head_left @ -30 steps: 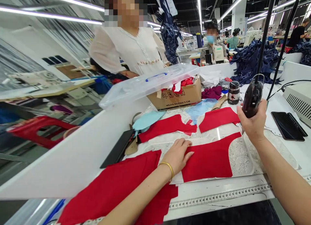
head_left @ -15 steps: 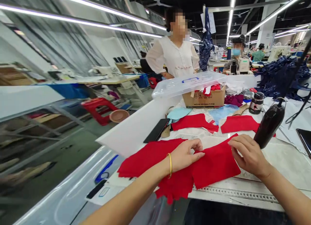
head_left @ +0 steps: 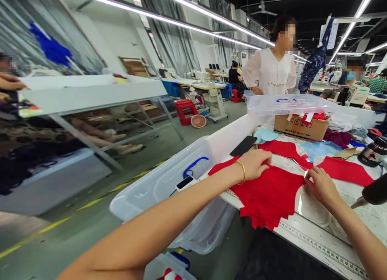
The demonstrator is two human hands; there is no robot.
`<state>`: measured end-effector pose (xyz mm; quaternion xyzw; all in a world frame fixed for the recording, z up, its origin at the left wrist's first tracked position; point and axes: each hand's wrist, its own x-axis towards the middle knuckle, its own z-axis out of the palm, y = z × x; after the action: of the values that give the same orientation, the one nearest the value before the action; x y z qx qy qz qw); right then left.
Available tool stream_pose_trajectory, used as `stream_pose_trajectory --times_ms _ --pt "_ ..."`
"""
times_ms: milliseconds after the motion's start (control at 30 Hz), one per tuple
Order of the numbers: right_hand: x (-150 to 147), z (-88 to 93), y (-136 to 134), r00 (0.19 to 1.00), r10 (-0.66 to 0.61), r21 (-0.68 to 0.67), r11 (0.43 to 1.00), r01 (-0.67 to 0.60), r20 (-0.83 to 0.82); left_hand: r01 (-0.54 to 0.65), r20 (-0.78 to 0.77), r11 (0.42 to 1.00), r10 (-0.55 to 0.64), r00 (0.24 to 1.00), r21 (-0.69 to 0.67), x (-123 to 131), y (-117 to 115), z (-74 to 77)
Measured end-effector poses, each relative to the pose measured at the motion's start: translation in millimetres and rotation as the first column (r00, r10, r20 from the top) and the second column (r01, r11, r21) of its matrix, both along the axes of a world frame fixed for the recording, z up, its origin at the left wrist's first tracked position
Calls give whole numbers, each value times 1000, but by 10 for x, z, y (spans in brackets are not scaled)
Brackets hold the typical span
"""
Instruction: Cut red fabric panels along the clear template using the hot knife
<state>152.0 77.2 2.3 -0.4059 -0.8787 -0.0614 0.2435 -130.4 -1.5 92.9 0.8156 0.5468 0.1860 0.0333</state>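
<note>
A stack of red fabric pieces (head_left: pixel 269 195) lies at the table's front left edge, its jagged lower end hanging over. My left hand (head_left: pixel 256 164), with a gold bracelet at the wrist, pinches the fabric's upper edge. At the right corner of the same fabric, my right hand (head_left: pixel 321 185) has its fingers closed on the red cloth. More red pieces lie behind, one (head_left: pixel 282 148) beyond my left hand and one (head_left: pixel 346 170) beyond my right. A measuring tape (head_left: pixel 323 247) runs along the table's front edge.
A dark hanging tool (head_left: pixel 375 191) is right of my right hand. Behind stand a cardboard box (head_left: pixel 299 127), a clear plastic lid (head_left: pixel 290 104) and a dark jar (head_left: pixel 373 152). A phone (head_left: pixel 243 145) lies at the left. Lidded plastic bins (head_left: pixel 157 187) stand beside the table. A person in white stands beyond.
The view has turned left. The right-hand red piece now lies over the left pile, and my right hand, formerly at its edge, has come closer to my left with it.
</note>
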Motion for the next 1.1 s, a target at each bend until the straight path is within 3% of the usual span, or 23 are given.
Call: stream_pose_trajectory --times_ms 100,200,300,400,533,667,933,1100 --pt "-146 250 -100 986 74 155 987 -50 -152 -85 -100 980 105 989 179 -335 -27 68" --pt "-367 421 -314 914 267 340 927 -157 -307 -155 -172 932 221 960 328 -685 -151 51" --pt "-591 369 -563 886 374 333 901 -277 -275 -179 -242 897 294 925 404 -943 -345 -141" --pt "-741 148 -766 892 423 279 886 -370 -161 -169 -312 889 319 895 427 -1065 -531 -449" --pt "-810 -118 -949 883 454 219 879 -423 -117 -168 -360 884 343 868 437 -1103 -670 -783" --pt "-796 -208 -1059 872 467 131 883 -451 -144 -190 -366 885 360 858 425 -1140 -699 -911" --pt "-505 -201 -1140 856 486 24 872 -490 -177 -264 -309 866 413 857 424 -1097 -790 -885" --pt "-101 -146 -1093 904 383 37 923 -383 -190 -134 -279 885 280 919 446 -785 -633 -789"
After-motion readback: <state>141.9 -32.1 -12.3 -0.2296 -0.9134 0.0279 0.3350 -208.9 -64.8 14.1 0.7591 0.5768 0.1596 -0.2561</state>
